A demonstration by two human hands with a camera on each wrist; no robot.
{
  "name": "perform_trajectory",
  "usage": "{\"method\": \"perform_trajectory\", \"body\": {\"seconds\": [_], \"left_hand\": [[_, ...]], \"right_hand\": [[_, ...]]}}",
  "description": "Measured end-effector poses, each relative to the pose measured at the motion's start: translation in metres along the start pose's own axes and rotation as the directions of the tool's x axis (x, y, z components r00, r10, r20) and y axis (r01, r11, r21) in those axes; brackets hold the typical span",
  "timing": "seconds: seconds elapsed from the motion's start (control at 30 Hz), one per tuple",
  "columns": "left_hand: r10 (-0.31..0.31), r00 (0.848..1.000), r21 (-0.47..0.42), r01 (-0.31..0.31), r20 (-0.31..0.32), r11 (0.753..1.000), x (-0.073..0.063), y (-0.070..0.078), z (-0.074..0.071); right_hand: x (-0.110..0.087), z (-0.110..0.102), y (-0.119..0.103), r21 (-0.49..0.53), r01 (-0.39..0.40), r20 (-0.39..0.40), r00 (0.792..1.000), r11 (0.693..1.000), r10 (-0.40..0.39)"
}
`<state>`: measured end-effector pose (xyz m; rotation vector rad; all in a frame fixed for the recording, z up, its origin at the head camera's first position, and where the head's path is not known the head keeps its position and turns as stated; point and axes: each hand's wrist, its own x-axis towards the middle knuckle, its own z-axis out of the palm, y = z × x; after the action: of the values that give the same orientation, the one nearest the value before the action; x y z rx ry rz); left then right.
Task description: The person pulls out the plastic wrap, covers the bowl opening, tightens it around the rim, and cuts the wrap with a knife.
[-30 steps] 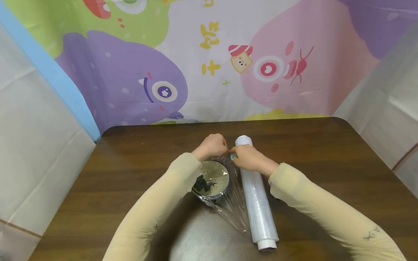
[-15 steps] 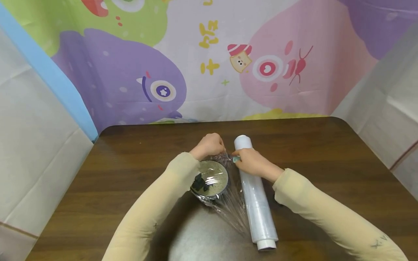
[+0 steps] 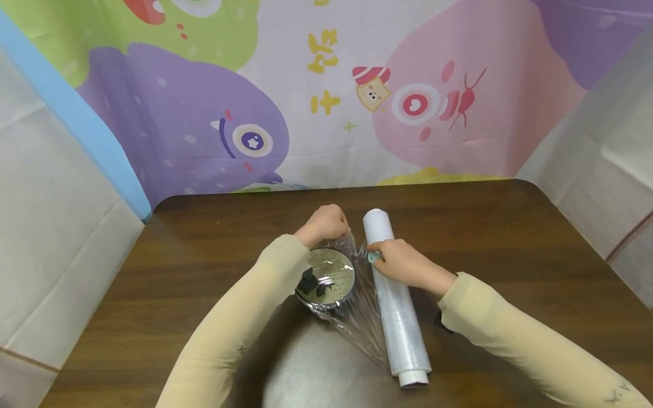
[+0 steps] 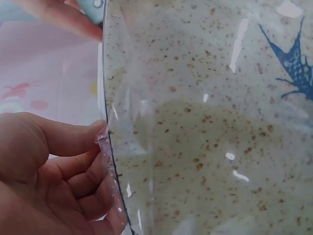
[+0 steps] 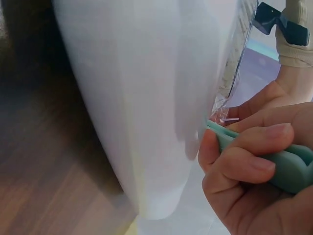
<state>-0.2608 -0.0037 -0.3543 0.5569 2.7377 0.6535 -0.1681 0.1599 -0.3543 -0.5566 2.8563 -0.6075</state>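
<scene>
A speckled cream bowl (image 3: 338, 273) with a dark rim stands on the table, clear cling film (image 3: 363, 323) stretched over its top. My left hand (image 3: 327, 221) pinches the film between thumb and fingers at the bowl's far rim, with the bunched edge showing in the left wrist view. To its right, my right hand (image 3: 405, 263) grips a small mint-green tool (image 5: 288, 169) with a rivet near its front. The tool's tip lies close to the film, beside the cling film roll (image 3: 403, 326). Most of the tool is hidden by my fingers.
The film runs from the bowl to the long roll lying on the brown table (image 3: 490, 243). A dark bracket (image 5: 281, 24) sits on my left wrist. A cartoon-printed curtain (image 3: 326, 141) hangs behind the table's far edge.
My right hand has moved right and towards me, away from the left hand, with the green tool. The left hand stays near the far rim, still holding film, and shifts slightly left.
</scene>
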Motion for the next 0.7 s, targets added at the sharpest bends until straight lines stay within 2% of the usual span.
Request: {"method": "perform_trajectory", "body": {"seconds": [0.3, 0.6, 0.7], "left_hand": [[0.002, 1.0, 0.0, -0.002, -0.005, 1.0, 0.0, 0.001, -0.001], [-0.028, 1.0, -0.031, 0.028, -0.013, 0.999, 0.001, 0.0, -0.003], [-0.026, 1.0, -0.015, 0.026, -0.011, 1.0, 0.001, 0.001, -0.004]], "right_hand": [[-0.007, 0.001, 0.001, 0.002, 0.006, -0.011, 1.0, 1.0, -0.006], [-0.023, 0.0, -0.002, 0.073, -0.02, 0.064, 0.998, 0.997, 0.015], [-0.03, 0.001, -0.006, 0.082, -0.025, 0.078, 0.997, 0.996, 0.018]]}}
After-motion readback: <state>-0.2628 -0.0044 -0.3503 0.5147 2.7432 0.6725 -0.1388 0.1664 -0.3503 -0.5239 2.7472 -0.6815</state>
